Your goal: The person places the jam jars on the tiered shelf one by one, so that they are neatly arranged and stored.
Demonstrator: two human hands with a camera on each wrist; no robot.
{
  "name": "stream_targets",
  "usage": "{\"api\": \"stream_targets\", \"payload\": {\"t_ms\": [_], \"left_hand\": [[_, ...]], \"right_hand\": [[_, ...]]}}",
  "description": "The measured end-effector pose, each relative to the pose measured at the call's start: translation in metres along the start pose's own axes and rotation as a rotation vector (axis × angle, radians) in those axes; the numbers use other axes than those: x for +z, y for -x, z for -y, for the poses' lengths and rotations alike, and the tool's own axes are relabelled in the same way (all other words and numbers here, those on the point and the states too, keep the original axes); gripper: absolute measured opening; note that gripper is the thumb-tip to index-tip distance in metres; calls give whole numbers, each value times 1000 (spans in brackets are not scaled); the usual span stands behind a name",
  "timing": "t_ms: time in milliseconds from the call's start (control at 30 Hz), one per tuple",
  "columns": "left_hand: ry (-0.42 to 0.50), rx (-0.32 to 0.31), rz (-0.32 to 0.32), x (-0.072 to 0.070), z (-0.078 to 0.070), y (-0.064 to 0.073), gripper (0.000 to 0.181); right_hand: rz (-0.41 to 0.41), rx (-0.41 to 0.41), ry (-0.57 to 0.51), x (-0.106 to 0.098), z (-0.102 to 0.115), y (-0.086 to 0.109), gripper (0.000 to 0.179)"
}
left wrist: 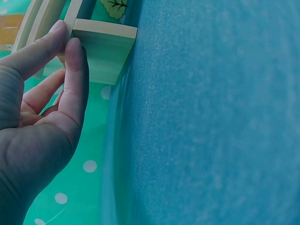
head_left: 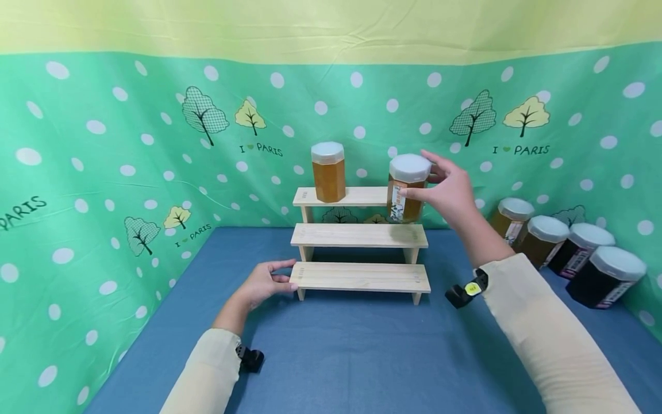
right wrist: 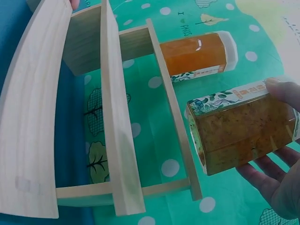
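A three-step wooden display stand [head_left: 359,277] stands on the blue cloth. My left hand [head_left: 264,284] pinches the left end of its lowest step between thumb and fingers; in the left wrist view the fingertips [left wrist: 72,44] meet at the board's edge. My right hand [head_left: 450,187] grips a honey jar [head_left: 405,198] with a white lid and a printed label, thumb on the near side. This jar is upright, close to the right part of the top step; in the right wrist view its base [right wrist: 197,136] is beside that board. Another amber jar [head_left: 328,175] stands on the top step's left part.
Several more white-lidded jars, brown and dark, stand at the right: a brown jar [head_left: 540,237] and a dark jar [head_left: 605,279] among them. A green dotted curtain [head_left: 155,115] hangs behind and beside the blue tablecloth [head_left: 351,356]. Each wrist wears a small black camera [head_left: 251,359].
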State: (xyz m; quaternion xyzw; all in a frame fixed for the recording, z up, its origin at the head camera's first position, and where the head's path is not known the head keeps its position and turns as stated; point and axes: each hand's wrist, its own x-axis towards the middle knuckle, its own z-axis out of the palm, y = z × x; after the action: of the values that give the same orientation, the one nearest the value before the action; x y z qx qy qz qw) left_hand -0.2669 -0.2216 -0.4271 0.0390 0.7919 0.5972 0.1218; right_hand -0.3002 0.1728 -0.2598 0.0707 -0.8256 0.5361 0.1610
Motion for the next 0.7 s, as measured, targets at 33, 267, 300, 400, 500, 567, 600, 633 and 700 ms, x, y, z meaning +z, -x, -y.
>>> {"api": "stream_targets", "payload": {"t_ms": [33, 267, 300, 400, 500, 567, 600, 633, 700], "left_hand": [[2, -2, -1, 0, 0, 0, 72], [2, -3, -2, 0, 1, 0, 72], [3, -4, -1, 0, 1, 0, 72], [0, -5, -3, 1, 0, 0, 72], [-4, -2, -5, 0, -1, 1, 71], [-6, 1, -3, 0, -1, 1, 71], [-7, 2, -1, 0, -1, 1, 71], [-7, 2, 1, 0, -1, 0, 71], [-9, -1, 2, 1, -2, 1, 71]], "right_hand": [[2, 6, -7, 1, 1, -1, 90], [23, 26, -45, 6, 6, -12, 91], [25, 29, -45, 8, 7, -14, 91], [34, 33, -33, 12, 7, -20, 91], [44, 41, -13, 16, 7, -26, 91], [43, 42, -7, 19, 7, -30, 91], [41, 43, -10, 20, 7, -31, 92], [39, 43, -13, 21, 7, -33, 92], [36, 40, -23, 23, 6, -37, 92]]}}
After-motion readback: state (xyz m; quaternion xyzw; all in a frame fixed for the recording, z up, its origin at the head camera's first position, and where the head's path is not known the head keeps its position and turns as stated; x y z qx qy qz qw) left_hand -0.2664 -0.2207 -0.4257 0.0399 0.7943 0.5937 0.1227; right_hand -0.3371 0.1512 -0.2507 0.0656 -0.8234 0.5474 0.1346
